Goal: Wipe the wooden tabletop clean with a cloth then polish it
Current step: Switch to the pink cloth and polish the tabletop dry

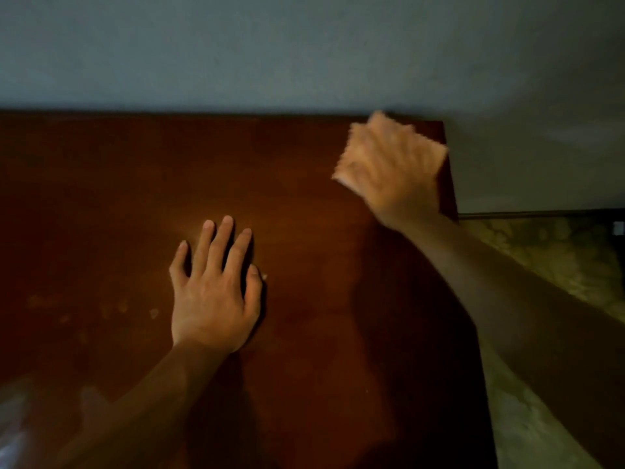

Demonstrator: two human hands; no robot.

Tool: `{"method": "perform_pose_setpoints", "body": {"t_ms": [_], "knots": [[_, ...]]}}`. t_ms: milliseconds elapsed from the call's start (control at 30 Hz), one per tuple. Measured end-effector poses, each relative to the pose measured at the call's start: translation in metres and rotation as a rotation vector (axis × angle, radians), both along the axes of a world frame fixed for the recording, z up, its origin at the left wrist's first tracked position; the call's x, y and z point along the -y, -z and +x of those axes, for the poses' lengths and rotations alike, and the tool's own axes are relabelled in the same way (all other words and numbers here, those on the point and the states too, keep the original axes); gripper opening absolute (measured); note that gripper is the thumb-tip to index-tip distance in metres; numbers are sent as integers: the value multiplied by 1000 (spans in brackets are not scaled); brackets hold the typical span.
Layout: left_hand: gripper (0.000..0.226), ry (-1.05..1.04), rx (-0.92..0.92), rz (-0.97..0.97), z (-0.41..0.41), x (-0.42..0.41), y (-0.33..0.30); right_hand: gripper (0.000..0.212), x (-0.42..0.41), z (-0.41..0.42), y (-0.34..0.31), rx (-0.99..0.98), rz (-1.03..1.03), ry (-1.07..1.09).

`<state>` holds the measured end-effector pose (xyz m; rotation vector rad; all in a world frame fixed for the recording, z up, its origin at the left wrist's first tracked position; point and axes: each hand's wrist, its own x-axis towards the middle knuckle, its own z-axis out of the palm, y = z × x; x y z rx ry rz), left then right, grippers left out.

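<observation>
- We see the wooden tabletop [101, 198] filling most of the view, a dark reddish-brown slab with a smooth, faintly glossy face and straight edges meeting at a square far right corner.
- Its back edge runs along the grey wall [270, 45], and its right edge drops off to a mottled greenish floor [558, 258].
- Pale smudges [154, 313] mark the tabletop toward its left side, dull spots against the sheen of the wood.
- A tiny light speck [264, 275] sits on the tabletop just beside our left hand.
- Our left hand [213, 299] rests flat near the middle of the tabletop, palm down, fingers straight and slightly spread, holding nothing.
- Our right hand [392, 170] is at the far right corner of the tabletop, badly smeared by motion blur.
- Under that hand lies a pale orange-tan cloth [429, 147], its blurred edge reaching the right edge of the tabletop; it looks soft and thin, with a roughly square outline.
- The blur hides whether the right fingers curl round the cloth or press it flat, so we cannot tell its grip.
- Both forearms are bare.
- A hazy whitish shape [17, 431] sits at the near left corner of the tabletop, too blurred to name.
</observation>
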<state>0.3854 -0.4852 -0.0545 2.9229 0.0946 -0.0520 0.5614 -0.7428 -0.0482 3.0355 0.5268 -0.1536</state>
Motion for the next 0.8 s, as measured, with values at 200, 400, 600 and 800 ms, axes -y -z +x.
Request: {"method": "perform_pose_setpoints", "body": {"t_ms": [200,400,600,800], "knots": [[57,-6,8,4,0,0,0,65,2,-6,-12,-39,143,289],[56,-5,19,15,0,0,2,63,-43,-78,-2,-76,214,-105],[55,-6,43,6,0,0,3,63,23,-32,-2,-34,117,238],[55,-11,35,4,-1,0,2,65,-79,-120,7,-5,191,70]]}}
